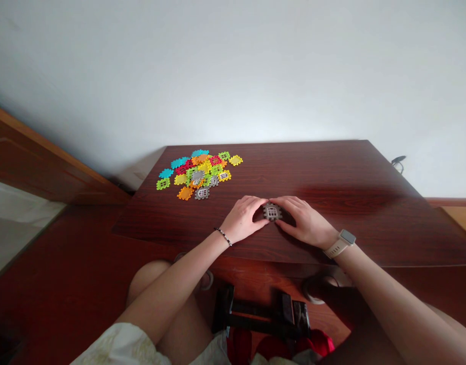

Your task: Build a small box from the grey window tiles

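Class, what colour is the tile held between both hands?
Grey, the tile, seen in the head view.

Head camera, looking forward-down at table, close

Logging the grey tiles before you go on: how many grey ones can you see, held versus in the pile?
Grey tile held between left hand and right hand: 1
Grey tiles in pile: 3
Total: 4

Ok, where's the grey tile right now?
In the head view the grey tile sits on the dark wooden table, pinched between the left hand and right hand, right of the colourful tile pile.
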Demonstrator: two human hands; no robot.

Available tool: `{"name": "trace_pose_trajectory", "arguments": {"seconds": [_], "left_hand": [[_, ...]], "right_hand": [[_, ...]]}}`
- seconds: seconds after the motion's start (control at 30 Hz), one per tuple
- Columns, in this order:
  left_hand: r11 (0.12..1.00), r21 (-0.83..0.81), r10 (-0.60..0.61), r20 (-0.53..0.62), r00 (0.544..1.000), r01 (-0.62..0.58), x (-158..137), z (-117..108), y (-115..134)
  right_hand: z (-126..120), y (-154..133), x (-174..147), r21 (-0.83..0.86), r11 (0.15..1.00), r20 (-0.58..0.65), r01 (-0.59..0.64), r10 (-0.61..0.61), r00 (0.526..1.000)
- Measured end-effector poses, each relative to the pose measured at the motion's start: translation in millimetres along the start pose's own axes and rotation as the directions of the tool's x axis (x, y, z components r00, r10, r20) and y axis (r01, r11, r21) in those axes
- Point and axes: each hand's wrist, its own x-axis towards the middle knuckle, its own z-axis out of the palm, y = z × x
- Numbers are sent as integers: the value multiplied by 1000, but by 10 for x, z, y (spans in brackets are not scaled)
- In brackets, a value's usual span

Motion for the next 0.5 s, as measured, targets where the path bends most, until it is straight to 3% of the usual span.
{"name": "trace_pose_trajectory", "arguments": {"seconds": [0.33,0.5], "left_hand": [[1000,11,11,10,1000,-11,-20,-25,-4],[997,70,-19,-38,999,22,-77,-243,-134]], "right_hand": [[41,27,-21,-29,999,-33,-14,13,999],[47,9,-18,-23,999,-27,-29,28,999]]}}
